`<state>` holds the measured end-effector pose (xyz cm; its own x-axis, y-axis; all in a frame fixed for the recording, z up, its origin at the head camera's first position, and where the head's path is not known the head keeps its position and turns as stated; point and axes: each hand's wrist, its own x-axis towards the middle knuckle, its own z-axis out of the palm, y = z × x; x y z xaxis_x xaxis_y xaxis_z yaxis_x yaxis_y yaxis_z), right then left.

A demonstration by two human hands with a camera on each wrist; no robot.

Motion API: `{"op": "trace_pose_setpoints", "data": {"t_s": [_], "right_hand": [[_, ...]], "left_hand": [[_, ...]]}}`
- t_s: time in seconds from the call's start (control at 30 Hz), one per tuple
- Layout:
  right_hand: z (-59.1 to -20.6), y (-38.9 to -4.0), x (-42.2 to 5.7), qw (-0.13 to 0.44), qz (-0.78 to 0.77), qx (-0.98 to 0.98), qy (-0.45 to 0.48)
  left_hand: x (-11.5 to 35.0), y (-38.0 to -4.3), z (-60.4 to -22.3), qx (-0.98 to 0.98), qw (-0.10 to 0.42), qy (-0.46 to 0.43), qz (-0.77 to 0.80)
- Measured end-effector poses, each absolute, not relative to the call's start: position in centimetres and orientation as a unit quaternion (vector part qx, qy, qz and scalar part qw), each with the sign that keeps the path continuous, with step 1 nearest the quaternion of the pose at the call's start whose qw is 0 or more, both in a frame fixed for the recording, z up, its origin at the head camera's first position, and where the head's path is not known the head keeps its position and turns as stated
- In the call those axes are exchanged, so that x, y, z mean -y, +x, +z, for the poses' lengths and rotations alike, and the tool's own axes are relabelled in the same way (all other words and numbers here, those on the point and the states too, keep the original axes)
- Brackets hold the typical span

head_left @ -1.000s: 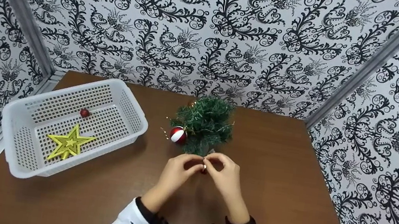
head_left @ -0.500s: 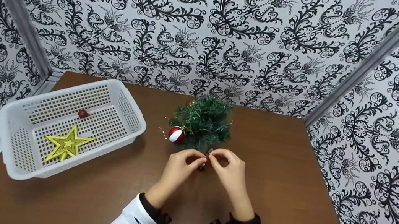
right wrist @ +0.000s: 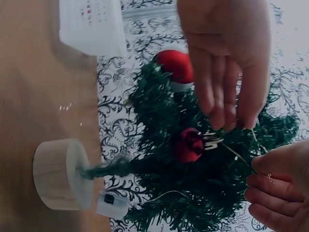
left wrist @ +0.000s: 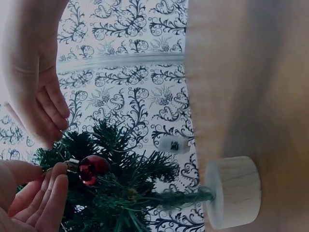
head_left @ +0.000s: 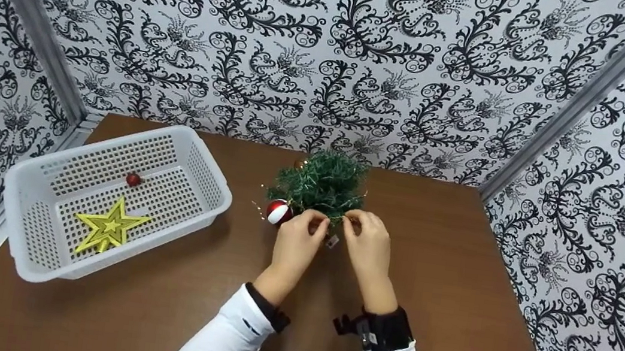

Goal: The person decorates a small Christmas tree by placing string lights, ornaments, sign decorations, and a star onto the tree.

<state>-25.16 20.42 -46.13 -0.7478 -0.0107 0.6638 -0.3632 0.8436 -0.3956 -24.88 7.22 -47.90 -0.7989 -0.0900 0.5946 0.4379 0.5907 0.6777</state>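
Note:
A small artificial Christmas tree [head_left: 320, 185] with a round wooden base [right wrist: 60, 174] stands before me. My left hand [head_left: 297, 243] pinches a thin gold cord at the front of the branches. My right hand [head_left: 368, 246] also pinches this cord [right wrist: 236, 153], which runs taut between the fingers. From it hangs a shiny dark red bauble [right wrist: 188, 145] with a metallic cap, against the green branches; the hands mostly hide it in the head view. A larger red and white bauble [head_left: 279, 212] is on the tree's left side, close to my left hand.
A white perforated basket [head_left: 211, 210] on the left holds a yellow star [head_left: 110, 225] and a small red bauble [head_left: 133, 179]. A small whitish box [right wrist: 112, 205] hangs on a wire from the tree. Patterned walls [head_left: 384, 88] enclose the brown table [head_left: 430, 245].
Both hands have moved forward from in front of the tree to its branches, bringing the red bauble along. Their fingertips have drawn slightly apart. The basket's contents have not moved.

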Motion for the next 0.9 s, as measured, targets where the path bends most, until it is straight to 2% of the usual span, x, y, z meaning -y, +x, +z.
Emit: {"op": "trace_pose_setpoints", "data": {"t_s": [0.17,0.53,0.9], "right_hand": [[-46.7,-25.0,-20.4,0.342,0.226,0.906,0.103],[-48.3,-24.4,-20.0,0.256,0.3,0.914,0.091],[-48.6,-24.8,-20.0,0.258,0.313,0.907,0.111]], "left_hand": [[-7.3,-24.6,-48.3,0.862,0.318,-0.105,-0.381],[-7.2,-24.1,-49.3,0.885,0.272,-0.104,-0.363],[-6.8,-24.3,-49.2,0.894,0.254,-0.11,-0.352]]}}
